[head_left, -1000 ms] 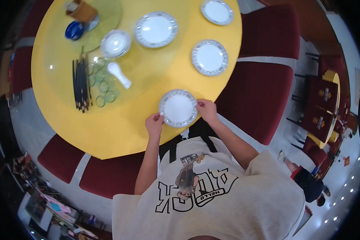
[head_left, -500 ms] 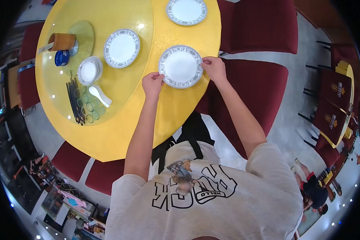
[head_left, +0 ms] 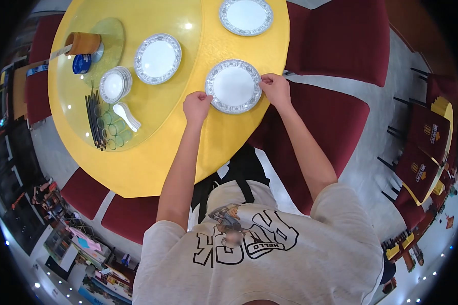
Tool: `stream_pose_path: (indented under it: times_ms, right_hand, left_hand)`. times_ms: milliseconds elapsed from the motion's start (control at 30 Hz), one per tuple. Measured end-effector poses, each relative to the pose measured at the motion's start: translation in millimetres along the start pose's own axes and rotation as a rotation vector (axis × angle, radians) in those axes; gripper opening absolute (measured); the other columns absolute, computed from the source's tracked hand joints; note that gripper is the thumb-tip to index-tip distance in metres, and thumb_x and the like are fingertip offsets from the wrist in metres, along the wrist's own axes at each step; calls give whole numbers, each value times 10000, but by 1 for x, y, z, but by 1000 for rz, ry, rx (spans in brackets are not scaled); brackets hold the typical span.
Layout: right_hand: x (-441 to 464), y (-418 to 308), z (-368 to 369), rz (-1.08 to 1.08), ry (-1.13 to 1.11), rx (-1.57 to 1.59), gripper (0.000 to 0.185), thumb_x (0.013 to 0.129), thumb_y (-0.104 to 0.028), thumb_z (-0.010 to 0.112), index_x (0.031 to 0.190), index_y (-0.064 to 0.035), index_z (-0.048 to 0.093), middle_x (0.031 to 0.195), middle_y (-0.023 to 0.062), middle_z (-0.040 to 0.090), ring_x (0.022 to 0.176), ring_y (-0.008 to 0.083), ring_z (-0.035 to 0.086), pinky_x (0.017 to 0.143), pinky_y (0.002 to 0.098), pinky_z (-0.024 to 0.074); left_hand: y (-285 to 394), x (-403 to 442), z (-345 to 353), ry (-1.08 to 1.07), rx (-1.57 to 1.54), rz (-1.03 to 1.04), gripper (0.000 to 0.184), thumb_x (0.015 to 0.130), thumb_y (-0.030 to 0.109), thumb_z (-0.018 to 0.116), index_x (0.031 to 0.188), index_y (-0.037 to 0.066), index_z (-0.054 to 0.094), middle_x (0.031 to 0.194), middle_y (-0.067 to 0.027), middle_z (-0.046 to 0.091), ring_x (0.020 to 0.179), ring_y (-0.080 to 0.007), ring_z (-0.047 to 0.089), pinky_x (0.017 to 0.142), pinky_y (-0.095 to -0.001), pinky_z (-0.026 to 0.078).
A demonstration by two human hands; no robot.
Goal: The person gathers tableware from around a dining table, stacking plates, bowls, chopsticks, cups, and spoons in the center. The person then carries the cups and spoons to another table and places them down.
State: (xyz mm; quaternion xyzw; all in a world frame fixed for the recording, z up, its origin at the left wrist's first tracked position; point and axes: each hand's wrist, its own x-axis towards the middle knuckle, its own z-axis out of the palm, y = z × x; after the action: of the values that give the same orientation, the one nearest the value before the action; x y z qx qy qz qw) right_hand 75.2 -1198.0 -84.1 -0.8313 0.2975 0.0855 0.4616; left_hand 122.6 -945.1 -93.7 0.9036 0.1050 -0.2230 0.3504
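Observation:
A white plate with a grey patterned rim lies on the yellow table near its edge. My left hand pinches the plate's left rim between thumb and fingers. On the opposite side, my right hand has its fingers closed on the right rim. Another patterned plate lies farther along the table edge. A larger-looking plate or stack of plates rests on the glass turntable, beside stacked small bowls and white spoons.
Dark chopsticks and several glasses are on the turntable's near left part. Behind them stand a blue container and a brown pot. Red chairs surround the table; another table is at right.
The view has shifted along the table since one second ago. The held plate now lies nearer the right-hand chair. Over the last half second, both hands have stayed at its rim.

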Motion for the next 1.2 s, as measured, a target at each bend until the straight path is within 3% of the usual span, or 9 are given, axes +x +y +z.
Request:
stream_pose_path:
  times_ms: [67, 267, 367, 433, 533, 767, 1033, 1133, 1200]
  right_hand:
    - [3, 4, 2, -17, -7, 18, 245, 707, -175, 693, 911, -39, 690, 807, 94, 686, 756, 211, 665, 711, 318, 516]
    - [0, 10, 1, -21, -55, 186, 258, 727, -139, 691, 943, 0, 668, 819, 102, 684, 742, 173, 660, 697, 288, 518]
    - [4, 13, -1, -33, -101, 242, 272, 733, -132, 689, 963, 11, 662, 839, 111, 685, 761, 166, 663, 707, 280, 518]
    - [6, 15, -1, -12, -97, 245, 272, 734, -125, 682, 969, 11, 666, 845, 116, 689, 771, 169, 668, 716, 280, 518]
    - [12, 23, 11, 7, -101, 384, 269, 734, -121, 677, 968, 13, 670, 846, 120, 693, 772, 174, 672, 719, 282, 520]
    - [29, 14, -14, 16, -22, 394, 268, 732, -96, 671, 975, 15, 674, 851, 123, 699, 771, 146, 666, 708, 269, 512]
    - [179, -39, -81, -42, -72, 620, 258, 743, -6, 686, 983, 82, 647, 904, 120, 670, 770, 165, 641, 710, 273, 534]
    - [216, -48, -85, 24, -143, 529, 224, 767, -16, 652, 978, 59, 641, 891, 154, 658, 764, 240, 641, 672, 321, 514]
    - [222, -54, -83, 22, -144, 524, 192, 779, 7, 631, 956, 80, 647, 852, 136, 660, 712, 205, 631, 637, 295, 507]
  left_hand:
    - [1, 0, 1, -2, -29, -57, 229, 705, 221, 728, 782, 9, 685, 742, -97, 679, 673, -220, 651, 657, -318, 506]
    - [13, -18, -1, 69, -121, -53, 214, 752, 142, 727, 818, -52, 664, 684, -94, 647, 537, -134, 610, 495, -242, 504]
    - [9, -18, 1, 71, -165, -135, 270, 761, 149, 733, 897, -70, 652, 776, -108, 660, 621, -134, 624, 538, -237, 524]
    - [3, -17, 5, 32, -529, -178, 299, 787, 119, 707, 982, -90, 622, 869, -115, 657, 715, -139, 626, 615, -239, 537]
    - [8, -18, 2, -88, -685, -208, 302, 807, 73, 674, 1042, -100, 595, 916, -114, 647, 774, -142, 622, 680, -249, 535]
    - [42, -4, -3, -99, -679, -249, 265, 789, 40, 673, 1016, -87, 621, 890, -110, 650, 768, -140, 618, 683, -257, 528]
    - [149, 126, 11, -151, -760, 45, 302, 760, 42, 695, 985, -137, 602, 894, -147, 644, 749, -177, 637, 659, -273, 555]
    - [163, 157, 12, -173, -703, 69, 299, 754, 38, 703, 965, -144, 595, 873, -156, 639, 755, -191, 641, 666, -277, 566]
    - [168, 167, 9, -178, -668, 40, 299, 766, 62, 706, 969, -128, 597, 891, -149, 637, 779, -192, 637, 693, -276, 559]
